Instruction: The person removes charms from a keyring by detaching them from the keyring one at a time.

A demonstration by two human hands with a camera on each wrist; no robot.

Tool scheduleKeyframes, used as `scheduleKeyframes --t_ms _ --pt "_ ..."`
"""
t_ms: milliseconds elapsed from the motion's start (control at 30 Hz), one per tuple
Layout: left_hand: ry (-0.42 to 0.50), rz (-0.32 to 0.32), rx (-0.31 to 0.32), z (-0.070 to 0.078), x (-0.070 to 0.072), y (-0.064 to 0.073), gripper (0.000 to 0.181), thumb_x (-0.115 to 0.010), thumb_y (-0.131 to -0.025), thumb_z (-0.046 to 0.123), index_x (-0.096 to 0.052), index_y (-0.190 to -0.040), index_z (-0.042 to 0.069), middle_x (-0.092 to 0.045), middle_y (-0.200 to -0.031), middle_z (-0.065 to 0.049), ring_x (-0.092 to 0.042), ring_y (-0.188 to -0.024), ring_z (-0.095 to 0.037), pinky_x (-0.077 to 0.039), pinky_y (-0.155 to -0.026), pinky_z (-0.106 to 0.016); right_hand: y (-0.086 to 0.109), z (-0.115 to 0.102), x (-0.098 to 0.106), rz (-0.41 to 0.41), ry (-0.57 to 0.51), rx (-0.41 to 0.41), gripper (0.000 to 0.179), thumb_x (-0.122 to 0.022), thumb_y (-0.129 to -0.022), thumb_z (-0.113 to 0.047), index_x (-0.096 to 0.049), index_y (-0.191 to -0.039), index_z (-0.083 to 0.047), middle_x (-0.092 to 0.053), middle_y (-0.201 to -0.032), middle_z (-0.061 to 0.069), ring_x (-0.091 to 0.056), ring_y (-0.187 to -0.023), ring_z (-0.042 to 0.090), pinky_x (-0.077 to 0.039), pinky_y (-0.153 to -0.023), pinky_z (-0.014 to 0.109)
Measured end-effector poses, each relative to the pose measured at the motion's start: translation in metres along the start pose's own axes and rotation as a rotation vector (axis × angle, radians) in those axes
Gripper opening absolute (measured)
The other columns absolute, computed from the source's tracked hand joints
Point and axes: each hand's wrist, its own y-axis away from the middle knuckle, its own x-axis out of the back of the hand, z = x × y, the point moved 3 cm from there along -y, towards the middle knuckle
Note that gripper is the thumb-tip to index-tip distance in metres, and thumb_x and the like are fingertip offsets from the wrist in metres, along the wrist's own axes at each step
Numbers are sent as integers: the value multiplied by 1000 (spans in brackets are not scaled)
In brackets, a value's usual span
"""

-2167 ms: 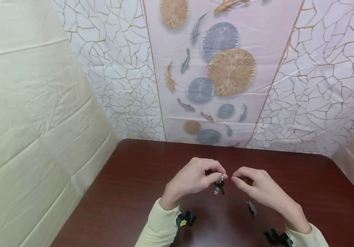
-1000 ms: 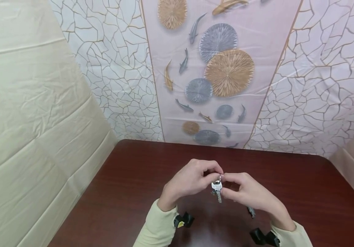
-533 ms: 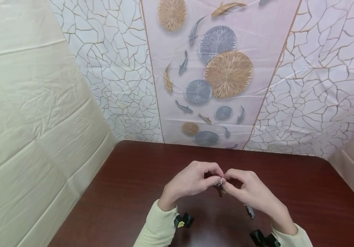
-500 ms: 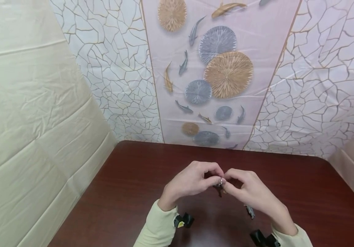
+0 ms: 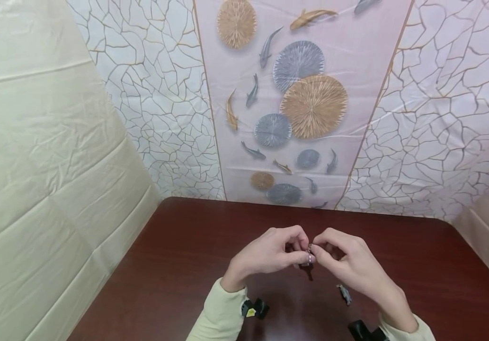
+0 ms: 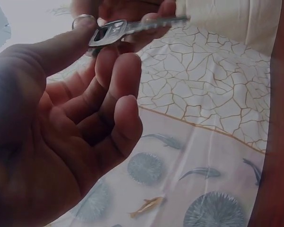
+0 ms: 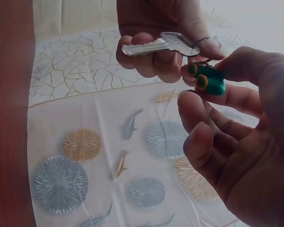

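My left hand (image 5: 270,251) pinches a metal key ring (image 6: 83,20) between thumb and fingers above the table. From it a silver key (image 7: 154,46) sticks out along the left fingers; in the head view it looks dark below the hand. My right hand (image 5: 352,258) meets the left at the ring and pinches a small green charm with orange ends (image 7: 210,84), which is linked near the ring. In the head view the right fingertips hide most of the charm. A small grey object (image 5: 344,294), its kind unclear, lies on the table below the right hand.
The dark reddish-brown table (image 5: 176,265) has a back edge against a patterned cloth (image 5: 244,161) with fish and round motifs. A cream cloth (image 5: 57,189) hangs along the left side. Black wrist cameras sit on both sleeves.
My right hand has come in from the right to the ring; a second ago it was beside the key. Now it has drawn slightly right, and small links show between the hands.
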Motion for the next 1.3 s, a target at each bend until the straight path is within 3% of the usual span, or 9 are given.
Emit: scheduleKeyframes --t_ms 333,633,900,1000,1133,1300 --pt "-73 -34 -47 -1 -5 -4 3 -64 -95 20 -66 -95 18 -67 -75 11 -64 -68 -3 -49 -64 -11 1 -5 4 13 3 16 31 -71 -83 0 -63 -89 -30 -56 -75 -22 -51 -59 -5 -39 -53 11" --pt "-78 -15 -54 -2 -2 -2 5 -65 -95 22 -67 -92 19 -67 -75 12 -58 -64 10 -49 -64 -12 3 -10 8 43 52 6 33 -70 -79 2 -61 -88 -28 -56 -76 -19 -52 -64 -5 -39 -54 11" --pt "5 23 -61 -3 2 0 5 -65 -94 21 -68 -91 19 -69 -78 9 -67 -68 -4 -52 -64 -18 4 -10 7 -70 -12 -15 34 -66 -82 4 -58 -90 -28 -57 -72 -19 -53 -62 -5 -41 -52 12" --pt "-9 29 -69 -3 4 0 6 -65 -95 22 -68 -91 19 -69 -77 10 -65 -67 -1 -52 -64 -18 4 -11 6 -106 -32 13 33 -63 -85 5 -59 -95 -26 -59 -78 -17 -53 -65 -5 -42 -56 13" --pt "-5 30 -79 -4 5 0 6 -65 -95 22 -69 -92 19 -69 -77 9 -62 -66 2 -50 -63 -17 4 -12 5 -112 -22 32 34 -60 -86 5 -59 -98 -26 -59 -82 -17 -53 -67 -5 -42 -59 13" --pt "-57 52 -90 -3 7 1 6 -65 -95 19 -71 -95 19 -65 -77 10 -54 -65 3 -45 -62 -14 4 -13 3 -100 1 21 30 -63 -87 2 -60 -95 -28 -56 -75 -21 -50 -63 -7 -40 -57 10"
